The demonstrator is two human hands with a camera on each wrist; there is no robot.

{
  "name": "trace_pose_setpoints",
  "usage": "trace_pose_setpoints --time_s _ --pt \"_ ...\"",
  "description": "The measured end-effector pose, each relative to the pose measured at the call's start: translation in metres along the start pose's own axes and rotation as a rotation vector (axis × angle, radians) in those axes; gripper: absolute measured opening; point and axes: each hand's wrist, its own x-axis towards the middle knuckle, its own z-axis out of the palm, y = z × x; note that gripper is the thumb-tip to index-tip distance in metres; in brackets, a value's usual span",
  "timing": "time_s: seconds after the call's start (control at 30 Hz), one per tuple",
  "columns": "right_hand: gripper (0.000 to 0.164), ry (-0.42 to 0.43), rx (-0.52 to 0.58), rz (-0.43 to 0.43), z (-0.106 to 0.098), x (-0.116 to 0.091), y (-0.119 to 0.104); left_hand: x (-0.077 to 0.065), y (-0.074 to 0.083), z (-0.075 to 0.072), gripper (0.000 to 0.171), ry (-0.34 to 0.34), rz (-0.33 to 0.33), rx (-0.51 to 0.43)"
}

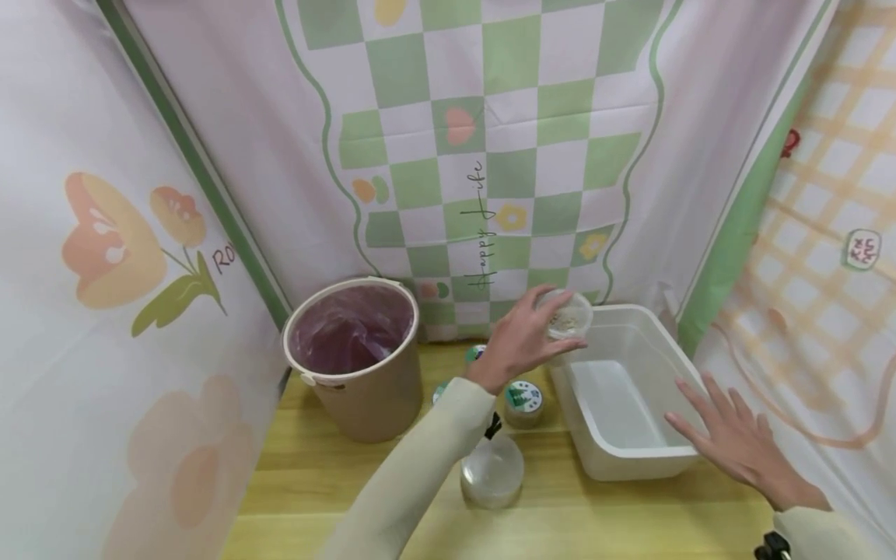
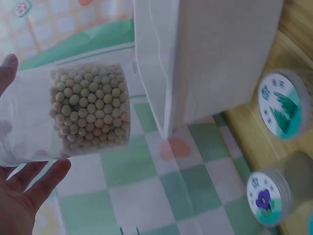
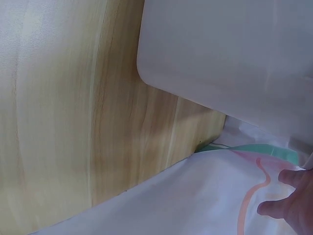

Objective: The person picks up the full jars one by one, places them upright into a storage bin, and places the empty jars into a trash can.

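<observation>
My left hand (image 1: pixel 521 338) grips a clear plastic jar (image 1: pixel 570 313) over the back left corner of a white basin (image 1: pixel 616 451). In the left wrist view the jar lies sideways across the picture, and small round beige pellets (image 2: pixel 90 105) fill roughly half of it. Thumb and fingers wrap its sides at one end. My right hand (image 1: pixel 742 439) is spread with nothing in it, near the basin's front right rim. In the right wrist view only some fingers (image 3: pixel 293 198) of it show at the edge, beside the cloth.
A brown bucket (image 1: pixel 381 397) with a purple liner stands left. Lidded jars (image 1: pixel 523 398) with printed tops sit between bucket and basin, some partly behind my left arm. A clear round container (image 1: pixel 493 470) stands nearer on the wooden table (image 1: pixel 588 521). Patterned cloth (image 1: pixel 448 155) hangs around.
</observation>
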Motion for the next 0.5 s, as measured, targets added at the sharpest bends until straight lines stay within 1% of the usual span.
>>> trace_pose_setpoints --time_s 0.13,0.27,0.4,0.5 --pt "0.074 -0.003 -0.002 0.009 0.000 -0.003 0.000 0.023 0.015 0.016 0.085 -0.046 0.006 -0.008" --pt "0.075 -0.004 -0.031 0.015 0.000 -0.004 0.000 0.039 0.026 0.029 0.089 -0.066 0.034 0.030" --pt "0.076 0.013 -0.057 0.011 0.000 -0.001 0.000 0.048 0.030 0.040 0.090 -0.069 0.078 0.051" --pt "0.076 0.022 -0.049 0.005 0.001 0.000 0.000 0.050 0.030 0.049 0.087 -0.071 0.105 0.029"
